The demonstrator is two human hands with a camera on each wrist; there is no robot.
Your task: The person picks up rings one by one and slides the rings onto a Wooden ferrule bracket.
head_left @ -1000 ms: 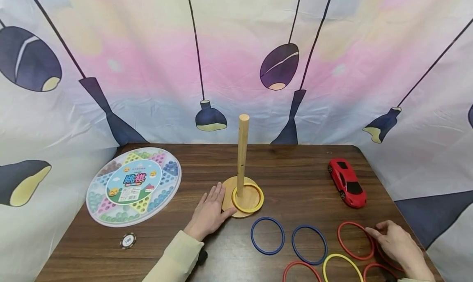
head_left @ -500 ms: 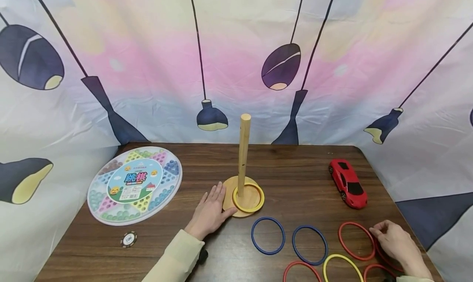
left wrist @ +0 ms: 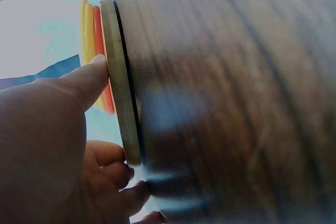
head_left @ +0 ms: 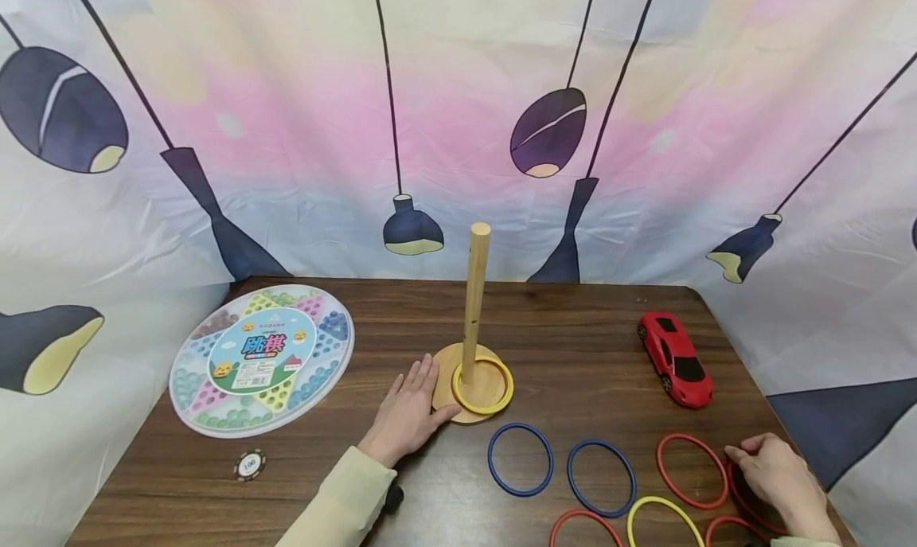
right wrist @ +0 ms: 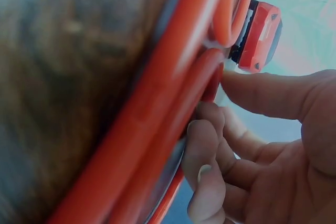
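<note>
My left hand (head_left: pixel 404 420) lies with fairly straight fingers against the left side of the round wooden base (head_left: pixel 446 368), its thumb resting on the base's edge. From that base rises a wooden peg (head_left: pixel 475 300). Yellow rings (left wrist: pixel 90 32) and a red ring (left wrist: pixel 97 30) lie stacked around it. At the right, my right hand (head_left: pixel 777 471) has thumb and curled fingertips pinching the rim of a red ring (right wrist: pixel 197 72), which the hand partly covers. Another red ring (head_left: pixel 661 471) lies just left of that hand, and a third red ring (head_left: pixel 723 520) is nearer the front.
Two blue rings (head_left: pixel 552 461), a yellow ring (head_left: pixel 662 499) and a red ring (head_left: pixel 583 512) lie in front of the base. A red toy car (head_left: pixel 675 359) is behind the right hand. Leftward are a Chinese checkers board (head_left: pixel 261 356) and a poker chip (head_left: pixel 249 466).
My right hand has shifted a little to the right, away from the left-hand red ring, along the ring it touches. The left hand stays on the base.
</note>
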